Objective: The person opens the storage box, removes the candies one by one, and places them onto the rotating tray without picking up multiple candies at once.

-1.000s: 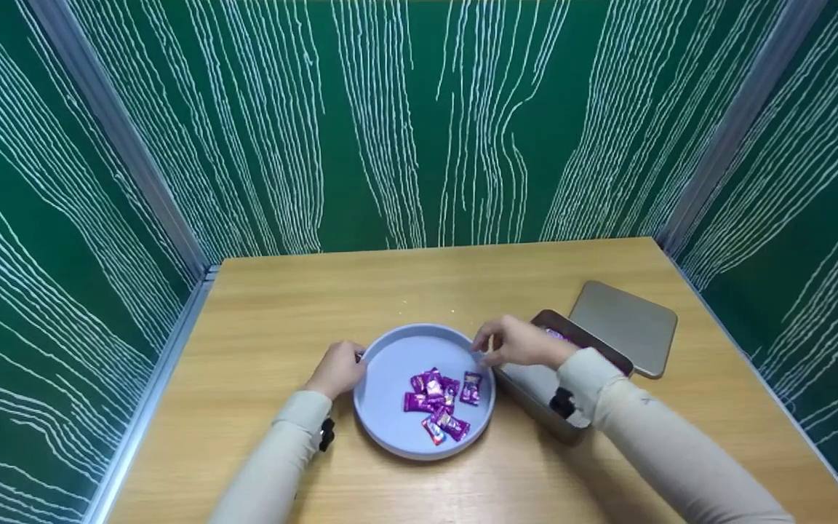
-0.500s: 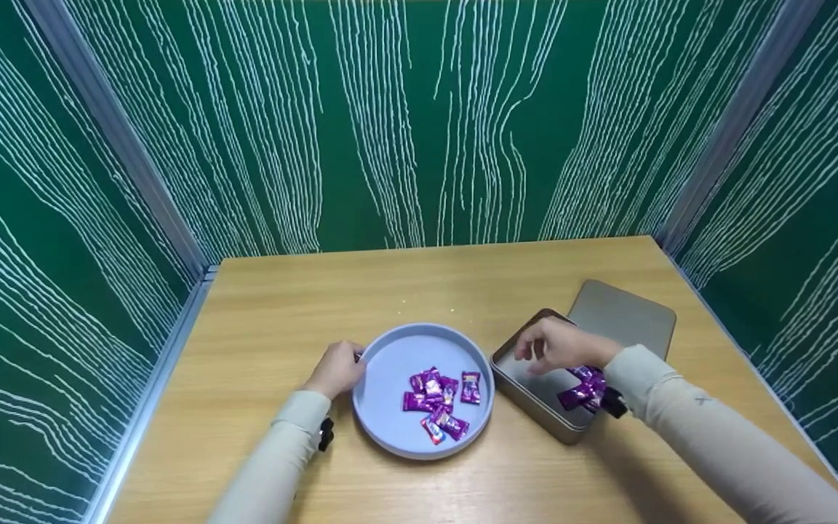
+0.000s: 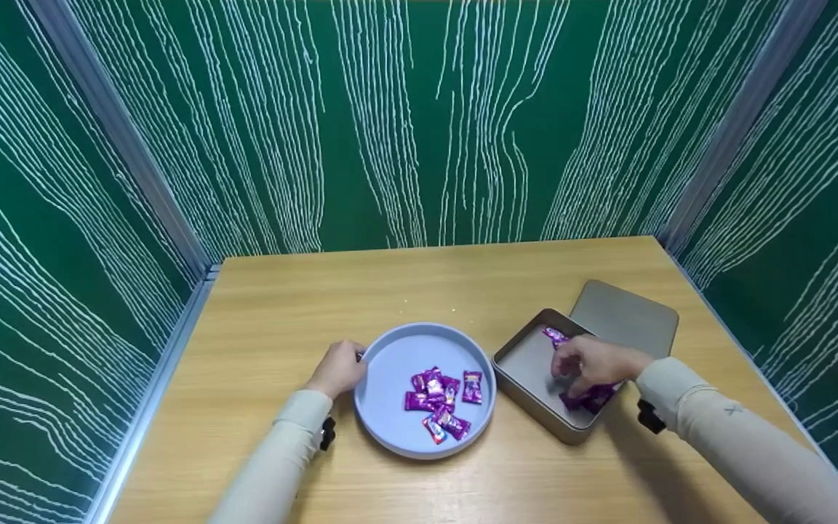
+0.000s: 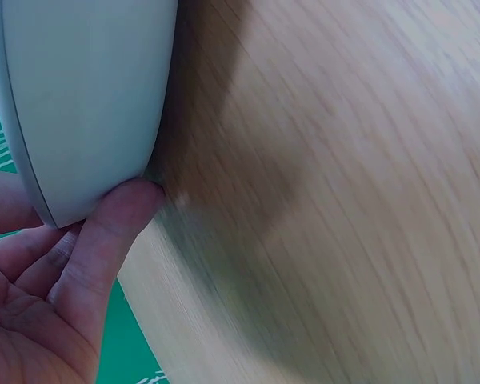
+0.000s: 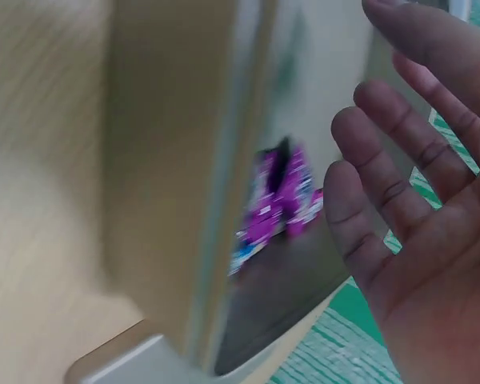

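Observation:
A round pale blue tray holds several purple-wrapped candies, one with red and blue on it. At its left side my left hand grips the rim; the left wrist view has thumb and fingers pinching the tray wall. My right hand reaches inside a rectangular metal tin, fingers loosely bent above purple candies. Another candy lies by the tin's far end. In the right wrist view, the right hand has nothing between its fingers, beside the candies.
The tin's flat lid lies behind it to the right. Tray and tin stand close together on the wooden table. Green walls with white wavy lines enclose the table's back and sides.
My right hand has moved right from the tray's right rim, across the tin, and lower over the candies in it. The left hand and tray have stayed put.

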